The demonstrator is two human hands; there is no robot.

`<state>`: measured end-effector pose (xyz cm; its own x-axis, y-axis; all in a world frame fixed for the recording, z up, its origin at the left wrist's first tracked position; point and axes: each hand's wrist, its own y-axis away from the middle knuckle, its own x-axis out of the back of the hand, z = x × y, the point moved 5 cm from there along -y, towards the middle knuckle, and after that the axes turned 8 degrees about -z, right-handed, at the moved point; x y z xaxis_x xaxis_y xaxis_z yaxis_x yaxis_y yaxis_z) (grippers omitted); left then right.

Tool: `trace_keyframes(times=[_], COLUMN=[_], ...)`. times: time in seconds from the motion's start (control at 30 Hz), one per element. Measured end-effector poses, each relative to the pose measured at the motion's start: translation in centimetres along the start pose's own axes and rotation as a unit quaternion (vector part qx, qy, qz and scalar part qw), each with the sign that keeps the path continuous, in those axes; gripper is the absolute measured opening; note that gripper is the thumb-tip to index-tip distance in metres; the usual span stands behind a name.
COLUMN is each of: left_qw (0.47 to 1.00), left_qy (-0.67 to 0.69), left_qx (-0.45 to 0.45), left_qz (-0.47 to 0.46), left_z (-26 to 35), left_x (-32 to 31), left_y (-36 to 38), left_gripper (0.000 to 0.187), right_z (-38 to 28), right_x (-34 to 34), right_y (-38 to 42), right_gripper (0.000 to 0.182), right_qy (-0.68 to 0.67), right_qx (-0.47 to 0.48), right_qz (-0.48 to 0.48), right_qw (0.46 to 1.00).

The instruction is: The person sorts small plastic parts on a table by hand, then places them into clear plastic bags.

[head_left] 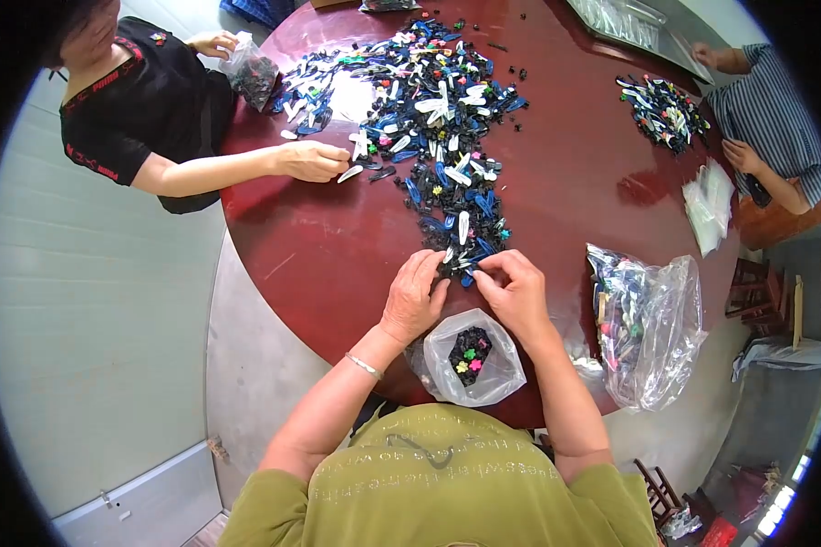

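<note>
A long pile of small hair clips point(438, 187), black, blue and white with some coloured bits, runs down the red table toward me. My left hand point(414, 296) is at the left side of its near end, fingertips on the clips, thumb and fingers curled. Opposite it, my right hand point(513, 287) touches the pile's right side with finger and thumb close together. Whether either hand grips a clip is too small to tell. Just below my hands an open clear plastic bag point(506, 376) holds black pieces with green, yellow and pink flower shapes.
A full clear bag of clips point(648, 333) lies at the right on the red table point(310, 246). One person point(146, 118) reaches to the pile from the left. Another person point(766, 118) sits at the right by a smaller clip pile point(664, 111), flat plastic bags point(708, 205) and a tray point(643, 46).
</note>
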<state>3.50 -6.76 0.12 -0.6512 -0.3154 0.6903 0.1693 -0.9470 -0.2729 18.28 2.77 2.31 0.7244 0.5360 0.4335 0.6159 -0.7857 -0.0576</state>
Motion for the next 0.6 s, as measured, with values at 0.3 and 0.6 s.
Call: trace_keyframes(times=[0.3, 0.6], left_qw=[1.0, 0.999], left_qy=[-0.011, -0.039], left_qx=[-0.002, -0.023], left_qz=[0.009, 0.021], left_z=[0.1, 0.3], left_x=[0.1, 0.1], left_y=[-0.3, -0.4], left_gripper=[0.045, 0.04], right_z=[-3.2, -3.0], right_x=[3.5, 1.8], right_y=[2.7, 0.2], right_gripper=[0.018, 0.011], right_qy=[-0.321, -0.049], right_qx=[-0.066, 0.041], right_qz=[-0.085, -0.044], right_qw=[0.941, 0.997])
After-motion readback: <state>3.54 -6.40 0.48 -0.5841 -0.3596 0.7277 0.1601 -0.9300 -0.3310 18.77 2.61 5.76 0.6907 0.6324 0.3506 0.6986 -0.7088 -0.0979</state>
